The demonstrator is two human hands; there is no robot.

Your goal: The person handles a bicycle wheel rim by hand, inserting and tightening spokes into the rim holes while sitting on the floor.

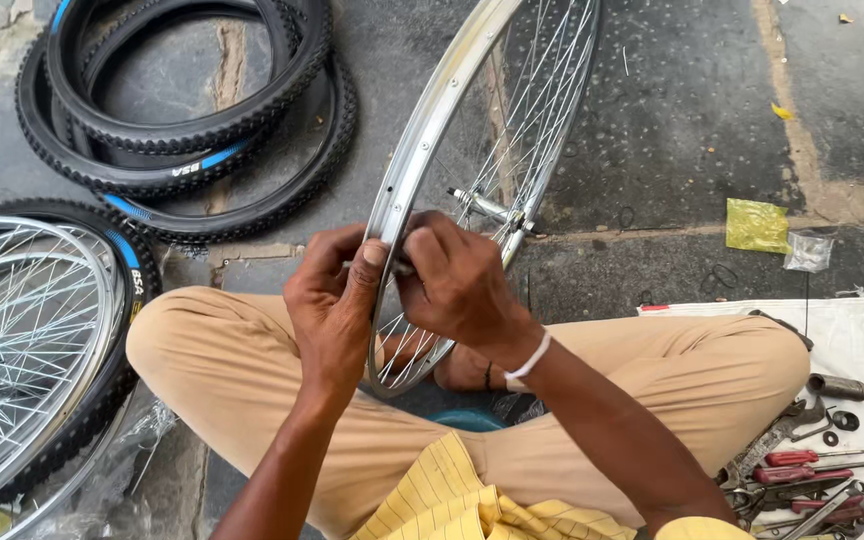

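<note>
The wheel rim (422, 130) is bright polished metal, its thin spokes (542, 110) shiny wire. The tyres (192, 130) are matt black rubber with a knobbly tread (blue stripes on the sidewalls). The ground (682, 120) is rough grey stone. The trousers (222, 370) are smooth tan cloth.

Two black knobbly rubber tyres with blue stripes (187, 120) lie stacked on the grey stone pavement (672, 120). A second spoked wheel wearing a black tyre (27, 350) sits left. On the white cloth sheet (852, 340), red-handled screwdrivers (802, 470) and a steel spanner (767, 440) cluster; a crumpled yellow-green wrapper (757, 225) lies just beyond its far edge
</note>
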